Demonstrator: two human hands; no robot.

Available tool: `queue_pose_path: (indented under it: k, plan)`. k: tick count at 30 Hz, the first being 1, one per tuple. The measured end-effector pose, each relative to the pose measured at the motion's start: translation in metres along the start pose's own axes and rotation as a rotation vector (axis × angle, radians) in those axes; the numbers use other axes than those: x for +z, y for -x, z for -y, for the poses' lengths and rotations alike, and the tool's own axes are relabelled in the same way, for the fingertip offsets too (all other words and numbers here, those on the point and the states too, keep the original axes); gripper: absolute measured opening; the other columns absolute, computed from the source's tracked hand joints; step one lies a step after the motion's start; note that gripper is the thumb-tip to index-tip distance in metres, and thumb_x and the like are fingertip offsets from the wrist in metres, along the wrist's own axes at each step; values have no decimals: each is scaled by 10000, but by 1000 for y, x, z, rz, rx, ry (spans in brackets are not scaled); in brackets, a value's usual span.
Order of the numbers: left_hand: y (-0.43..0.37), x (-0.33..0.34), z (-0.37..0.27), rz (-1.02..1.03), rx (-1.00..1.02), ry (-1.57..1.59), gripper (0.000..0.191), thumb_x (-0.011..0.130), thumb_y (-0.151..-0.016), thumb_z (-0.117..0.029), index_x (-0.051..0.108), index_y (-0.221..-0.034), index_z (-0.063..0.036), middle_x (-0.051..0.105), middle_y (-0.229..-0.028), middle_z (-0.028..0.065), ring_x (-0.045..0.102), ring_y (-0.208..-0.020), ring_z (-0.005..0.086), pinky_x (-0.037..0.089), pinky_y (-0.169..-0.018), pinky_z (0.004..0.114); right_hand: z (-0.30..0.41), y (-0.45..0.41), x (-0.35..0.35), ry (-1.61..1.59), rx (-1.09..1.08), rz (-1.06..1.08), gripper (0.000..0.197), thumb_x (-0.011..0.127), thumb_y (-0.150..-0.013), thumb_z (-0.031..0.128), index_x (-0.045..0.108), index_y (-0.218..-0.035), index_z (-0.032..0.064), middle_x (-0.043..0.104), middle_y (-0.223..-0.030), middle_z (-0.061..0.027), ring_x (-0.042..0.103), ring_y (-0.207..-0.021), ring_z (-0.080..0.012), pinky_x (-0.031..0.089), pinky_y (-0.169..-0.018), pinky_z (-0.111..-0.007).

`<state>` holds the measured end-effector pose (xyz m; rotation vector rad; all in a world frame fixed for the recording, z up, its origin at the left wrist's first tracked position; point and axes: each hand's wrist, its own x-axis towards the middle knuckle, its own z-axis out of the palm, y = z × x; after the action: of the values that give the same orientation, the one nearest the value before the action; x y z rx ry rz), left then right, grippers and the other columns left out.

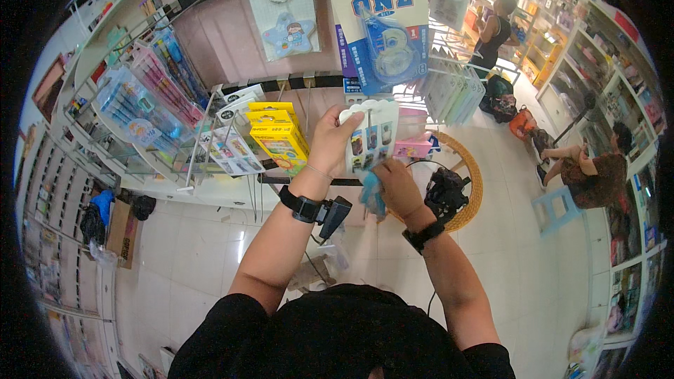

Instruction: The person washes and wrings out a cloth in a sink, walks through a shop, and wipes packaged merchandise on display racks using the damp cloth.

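Observation:
My left hand (335,139) pinches the top left edge of a white scalloped card pack (372,137) with small pictures on it, which sits at a display hook. My right hand (396,184) is at the lower edge of the pack, its fingers curled around a light-blue item (372,195) that is blurred. Yellow hanging boxes (279,139) stand just left of my left hand, and a picture card pack (231,151) hangs beside them. Above my hands hang a blue correction tape in blister packaging (390,45) and a star-shaped pendant pack (288,31).
Pencil packs (142,110) hang at the left. A round wicker-rimmed stool or table (476,173) holds a black item. One person (492,31) stands at the back right; another (595,168) sits near a blue plastic stool (557,210). Shelves line the right wall. A cardboard box (122,234) stands lower left.

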<state>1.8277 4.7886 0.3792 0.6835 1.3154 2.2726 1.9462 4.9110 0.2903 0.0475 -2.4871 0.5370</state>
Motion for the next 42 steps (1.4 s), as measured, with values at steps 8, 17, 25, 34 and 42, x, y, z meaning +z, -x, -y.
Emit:
queue_pose_path:
  k: [8,17,25,34,42]
  plan:
    - [14,-15,4,84,-237,-87,387,558,-904,-331,565,-1144,-28,612,-1018,22,565,-930,102,462,-808,246,61,-7,-59,-198,-44,-234,380,646,-654,18,556,-1023,37,517,-1002,-150,503,-982,-350,423,-873,-397]
    - [18,-17,22,177,-514,391,398,496,-928,-373,550,-1151,-47,619,-1063,86,620,-904,180,511,-817,312,39,-34,-7,-137,-86,-486,570,689,-635,124,478,-1160,49,462,-1199,-197,447,-1100,-394,359,-958,-452]
    - [22,-27,21,187,-578,258,420,467,-934,-419,550,-1143,-63,624,-1057,69,613,-936,175,503,-820,328,45,1,-19,-117,-3,-256,526,667,-651,82,484,-1142,30,470,-1188,-213,485,-1080,-404,405,-923,-444]
    - [43,-36,17,141,32,-531,371,571,-878,-192,510,-1158,43,616,-1053,129,582,-944,161,458,-832,306,50,56,-23,-177,268,-35,350,656,-669,51,557,-1003,16,573,-1047,-161,581,-937,-366,483,-800,-397]
    - [102,-109,-20,-437,400,-680,440,594,-853,-63,425,-1256,-9,534,-1089,82,528,-967,150,450,-773,251,97,32,-47,-233,104,-197,339,666,-637,45,573,-963,33,592,-1033,-164,587,-944,-338,472,-803,-370]
